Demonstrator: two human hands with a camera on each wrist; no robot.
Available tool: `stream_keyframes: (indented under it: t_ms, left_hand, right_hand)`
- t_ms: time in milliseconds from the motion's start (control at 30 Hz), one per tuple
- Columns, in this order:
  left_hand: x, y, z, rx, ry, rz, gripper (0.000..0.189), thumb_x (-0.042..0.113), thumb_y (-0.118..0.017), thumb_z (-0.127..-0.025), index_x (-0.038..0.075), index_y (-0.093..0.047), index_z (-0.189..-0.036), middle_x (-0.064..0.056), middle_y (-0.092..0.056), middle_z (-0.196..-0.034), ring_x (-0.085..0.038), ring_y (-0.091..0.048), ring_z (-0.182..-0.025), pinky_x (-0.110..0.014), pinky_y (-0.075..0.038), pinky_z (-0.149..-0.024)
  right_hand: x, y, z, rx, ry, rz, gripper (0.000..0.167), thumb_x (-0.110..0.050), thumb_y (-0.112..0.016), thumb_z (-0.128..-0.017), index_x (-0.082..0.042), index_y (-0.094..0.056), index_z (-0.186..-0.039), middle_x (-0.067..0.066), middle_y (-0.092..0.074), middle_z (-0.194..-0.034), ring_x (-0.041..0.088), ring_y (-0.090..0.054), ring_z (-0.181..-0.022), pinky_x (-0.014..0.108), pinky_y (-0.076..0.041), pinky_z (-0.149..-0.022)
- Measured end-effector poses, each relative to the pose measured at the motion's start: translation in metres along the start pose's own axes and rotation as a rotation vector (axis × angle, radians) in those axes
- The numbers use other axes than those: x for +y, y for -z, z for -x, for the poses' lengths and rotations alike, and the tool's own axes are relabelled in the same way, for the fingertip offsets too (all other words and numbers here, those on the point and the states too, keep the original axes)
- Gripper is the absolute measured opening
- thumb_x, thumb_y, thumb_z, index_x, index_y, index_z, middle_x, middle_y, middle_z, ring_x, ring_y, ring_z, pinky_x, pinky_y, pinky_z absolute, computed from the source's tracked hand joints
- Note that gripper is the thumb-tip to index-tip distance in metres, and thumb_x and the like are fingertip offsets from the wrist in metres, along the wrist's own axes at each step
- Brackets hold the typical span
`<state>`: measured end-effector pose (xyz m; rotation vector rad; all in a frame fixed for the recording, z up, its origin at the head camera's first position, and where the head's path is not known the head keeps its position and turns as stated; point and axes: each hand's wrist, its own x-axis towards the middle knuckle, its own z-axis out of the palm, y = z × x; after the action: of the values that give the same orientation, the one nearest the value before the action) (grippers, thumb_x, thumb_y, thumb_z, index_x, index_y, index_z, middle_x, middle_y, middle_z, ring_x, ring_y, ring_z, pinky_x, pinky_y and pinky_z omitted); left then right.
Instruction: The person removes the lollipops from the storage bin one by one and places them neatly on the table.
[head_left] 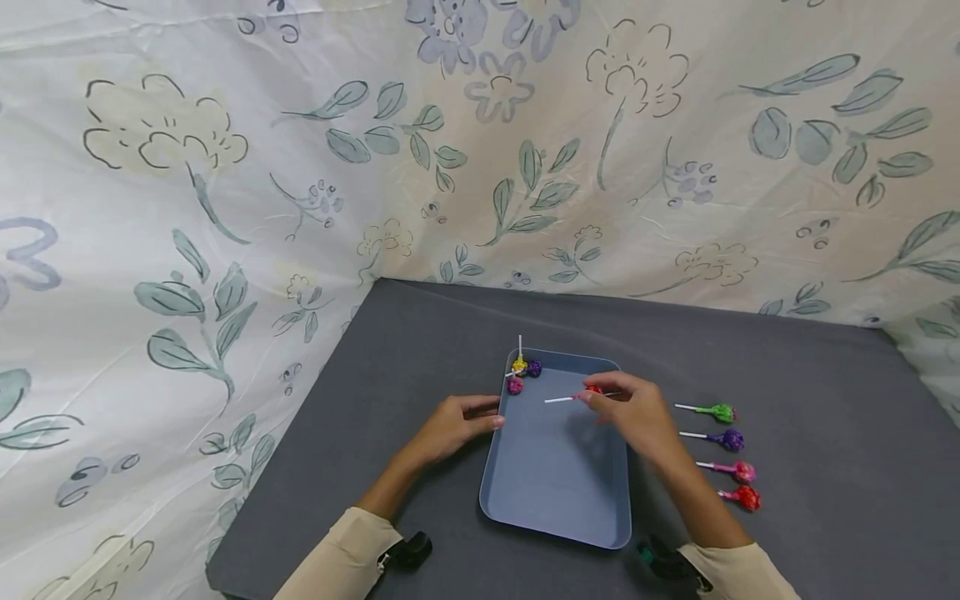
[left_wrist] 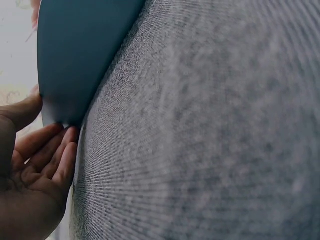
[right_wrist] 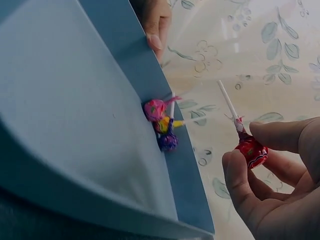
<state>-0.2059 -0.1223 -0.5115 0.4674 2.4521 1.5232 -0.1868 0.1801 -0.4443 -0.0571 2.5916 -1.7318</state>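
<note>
My right hand (head_left: 637,417) pinches a red-wrapped lollipop (right_wrist: 251,151) by its candy head, above the upper right part of a blue-grey tray (head_left: 562,492). Its white stick points left in the head view. At the tray's left side, my left hand (head_left: 450,429) holds the rim, thumb on the edge and fingers against the outer wall. Bunched in the far left corner of the tray are a yellow lollipop (head_left: 520,366), a purple lollipop (head_left: 534,368) and a pink lollipop (head_left: 515,385); the yellow one's stick sticks out past the rim.
Right of the tray, a column of lollipops lies on the dark grey table (head_left: 840,467): green (head_left: 723,412), purple (head_left: 731,439), pink (head_left: 744,472) and red (head_left: 748,498), sticks pointing left. A floral cloth (head_left: 487,167) hangs behind the table and along its left.
</note>
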Motion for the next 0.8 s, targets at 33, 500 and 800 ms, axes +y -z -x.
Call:
stream_keyframes:
  t_ms: [33, 500, 800]
  left_hand:
    - [0.0, 0.0, 0.0, 0.0, -0.001, 0.003, 0.051, 0.028, -0.076, -0.101, 0.001, -0.066, -0.142, -0.015, -0.071, -0.137, -0.025, -0.071, -0.122, -0.044, -0.056, -0.106]
    - [-0.001, 0.002, 0.003, -0.01, -0.005, 0.003, 0.052, 0.029, -0.076, -0.101, 0.0, -0.066, -0.142, -0.016, -0.071, -0.137, -0.026, -0.071, -0.122, -0.044, -0.056, -0.105]
    - [-0.001, 0.003, 0.004, -0.007, -0.01, -0.004, 0.051, 0.029, -0.075, -0.101, 0.0, -0.066, -0.142, -0.016, -0.071, -0.137, -0.026, -0.071, -0.123, -0.044, -0.056, -0.106]
  right_hand:
    - [0.0, 0.002, 0.001, 0.005, -0.002, -0.004, 0.033, -0.023, -0.078, -0.099, -0.002, -0.075, -0.125, 0.016, -0.074, -0.116, 0.032, -0.074, -0.097, 0.037, -0.064, -0.078]
    - [0.012, 0.029, 0.015, 0.086, -0.011, 0.046, 0.043, -0.035, -0.076, -0.1, -0.002, -0.072, -0.127, 0.014, -0.073, -0.117, 0.023, -0.072, -0.094, 0.027, -0.062, -0.079]
    - [0.021, 0.046, 0.021, 0.143, -0.07, 0.105, 0.049, -0.032, -0.077, -0.1, -0.001, -0.067, -0.137, 0.019, -0.072, -0.125, 0.018, -0.075, -0.086, 0.016, -0.055, -0.078]
